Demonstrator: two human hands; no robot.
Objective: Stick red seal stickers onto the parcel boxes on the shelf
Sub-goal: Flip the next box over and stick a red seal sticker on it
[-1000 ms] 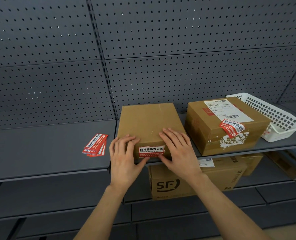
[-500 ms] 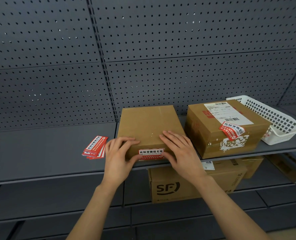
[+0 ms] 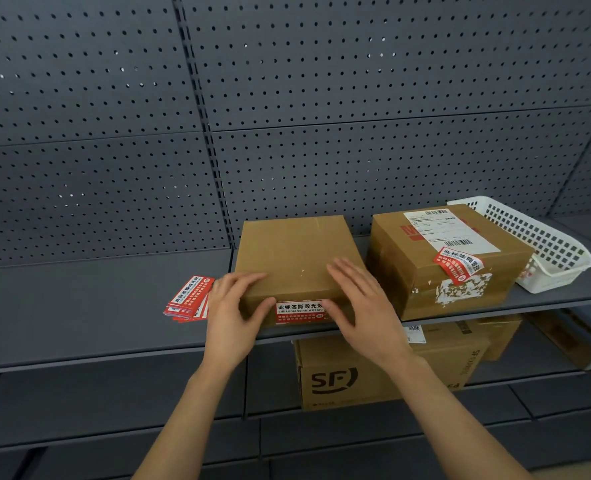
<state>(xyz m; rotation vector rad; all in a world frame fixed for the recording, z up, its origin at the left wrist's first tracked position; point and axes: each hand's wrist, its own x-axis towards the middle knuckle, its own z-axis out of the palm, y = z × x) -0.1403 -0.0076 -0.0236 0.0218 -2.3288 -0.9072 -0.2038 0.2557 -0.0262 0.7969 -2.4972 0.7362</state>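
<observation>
Head view | left hand fingers grip cardboard box corner | right hand fingers flat by rectangular red sticker

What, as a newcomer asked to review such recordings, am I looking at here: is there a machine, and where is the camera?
There is no machine. A person wears one camera on the head, so you see that person's own two bare hands. The left hand holds the near left corner of a plain cardboard box, fingers on top, thumb on the front. The right hand lies flat on the box, its thumb at the end of a red seal sticker on the box's front face. The box stands on a grey shelf. Left of it lies a stack of red stickers; to the right stand a labelled box bearing a second red sticker and a white basket. An SF box sits one shelf below.
</observation>
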